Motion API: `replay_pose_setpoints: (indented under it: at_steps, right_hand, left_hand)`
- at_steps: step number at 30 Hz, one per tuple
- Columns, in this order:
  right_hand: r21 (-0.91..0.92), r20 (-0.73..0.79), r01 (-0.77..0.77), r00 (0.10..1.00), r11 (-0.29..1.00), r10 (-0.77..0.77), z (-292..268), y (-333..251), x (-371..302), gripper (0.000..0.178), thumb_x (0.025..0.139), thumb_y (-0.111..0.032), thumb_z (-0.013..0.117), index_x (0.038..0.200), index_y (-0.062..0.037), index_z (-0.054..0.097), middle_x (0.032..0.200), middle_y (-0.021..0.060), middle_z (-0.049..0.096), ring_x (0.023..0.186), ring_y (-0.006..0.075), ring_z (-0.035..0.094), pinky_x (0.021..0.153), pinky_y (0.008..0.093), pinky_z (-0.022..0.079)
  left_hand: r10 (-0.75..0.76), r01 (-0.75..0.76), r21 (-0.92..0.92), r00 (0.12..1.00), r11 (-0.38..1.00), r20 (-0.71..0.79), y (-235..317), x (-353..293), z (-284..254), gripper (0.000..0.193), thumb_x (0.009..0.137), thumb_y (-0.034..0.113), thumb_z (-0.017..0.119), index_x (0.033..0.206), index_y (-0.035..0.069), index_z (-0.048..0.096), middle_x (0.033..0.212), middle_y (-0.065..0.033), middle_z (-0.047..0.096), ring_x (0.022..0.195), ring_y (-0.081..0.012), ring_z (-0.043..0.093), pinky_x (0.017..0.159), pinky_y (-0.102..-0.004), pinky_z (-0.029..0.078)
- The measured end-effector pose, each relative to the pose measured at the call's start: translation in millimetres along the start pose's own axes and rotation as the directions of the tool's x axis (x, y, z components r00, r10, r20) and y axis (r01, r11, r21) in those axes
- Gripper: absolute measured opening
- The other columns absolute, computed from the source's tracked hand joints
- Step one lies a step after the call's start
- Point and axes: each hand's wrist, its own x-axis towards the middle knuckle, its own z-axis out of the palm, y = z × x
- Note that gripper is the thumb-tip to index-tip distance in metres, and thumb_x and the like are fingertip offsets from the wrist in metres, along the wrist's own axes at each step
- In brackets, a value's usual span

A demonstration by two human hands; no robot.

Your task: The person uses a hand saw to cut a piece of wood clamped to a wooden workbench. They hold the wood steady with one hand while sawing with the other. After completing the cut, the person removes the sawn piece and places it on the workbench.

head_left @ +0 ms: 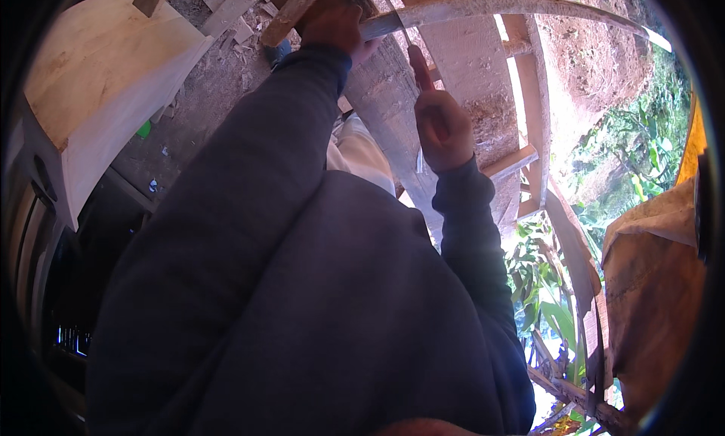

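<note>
My right hand (445, 132) is closed around the reddish handle of a handsaw (420, 67). Its thin blade runs up and away from me, across a long narrow wooden strip (483, 6). The strip looks curved in this wide view and stretches from my left hand far out to the right. Close to the strip's left end, my left hand (334, 30) grips it, left of the blade; shadow partly hides the fingers. Under the strip lie broad, dusty planks (461, 47) with gaps between them. How deep the blade sits in the strip, I cannot tell.
A large pale wooden panel (113, 66) stands at the left, above a floor with wood scraps (234, 28). A short wooden piece (510, 163) juts out near my right wrist. Bare earth and green plants (642, 141) lie to the right, with a brown-orange sheet (653, 285) hanging nearer.
</note>
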Motion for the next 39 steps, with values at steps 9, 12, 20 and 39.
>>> replay_pose_setpoints:
  at_steps: [9,12,20,39]
  right_hand:
    - [-0.059,0.014,-0.039,0.999,0.998,0.039,-26,-25,-103,0.023,0.092,0.015,0.055,0.103,-0.0028,0.063,0.09,0.0065,0.067,0.078,0.0091,0.062,0.072,0.0256,0.048]
    - [-0.113,0.039,-0.006,0.999,0.994,0.011,-57,-30,-158,0.024,0.089,0.016,0.055,0.1,-0.0039,0.062,0.088,0.0072,0.066,0.07,0.011,0.059,0.066,0.0266,0.044]
    - [-0.034,0.077,-0.025,0.997,0.999,0.027,-28,-4,-48,0.016,0.093,0.006,0.061,0.103,-0.0058,0.067,0.079,0.0129,0.068,0.068,0.0225,0.068,0.065,0.032,0.051]
    - [0.03,0.089,-0.024,0.996,0.999,0.021,-34,2,-69,0.02,0.092,0.007,0.061,0.107,-0.0052,0.068,0.076,0.0072,0.066,0.065,0.0165,0.066,0.064,0.0332,0.052]
  left_hand:
    - [0.062,-0.053,0.088,0.993,0.995,-0.104,0,5,3,0.063,0.086,0.063,0.078,0.12,0.011,0.071,0.123,-0.0164,0.071,0.116,-0.0354,0.07,0.099,-0.0496,0.057]
    - [0.049,-0.041,0.083,0.994,0.996,-0.1,-2,-7,5,0.063,0.085,0.063,0.079,0.12,0.011,0.071,0.122,-0.0158,0.071,0.115,-0.0363,0.07,0.098,-0.0508,0.057]
    - [0.018,-0.01,0.104,0.998,0.995,-0.067,0,-2,3,0.064,0.085,0.063,0.078,0.121,0.011,0.072,0.123,-0.0169,0.072,0.118,-0.0346,0.07,0.097,-0.0514,0.058]
    - [0.008,0.001,0.201,0.999,0.98,-0.042,16,-4,-4,0.063,0.085,0.063,0.076,0.112,0.006,0.075,0.116,-0.0211,0.075,0.113,-0.0374,0.073,0.095,-0.0499,0.059]
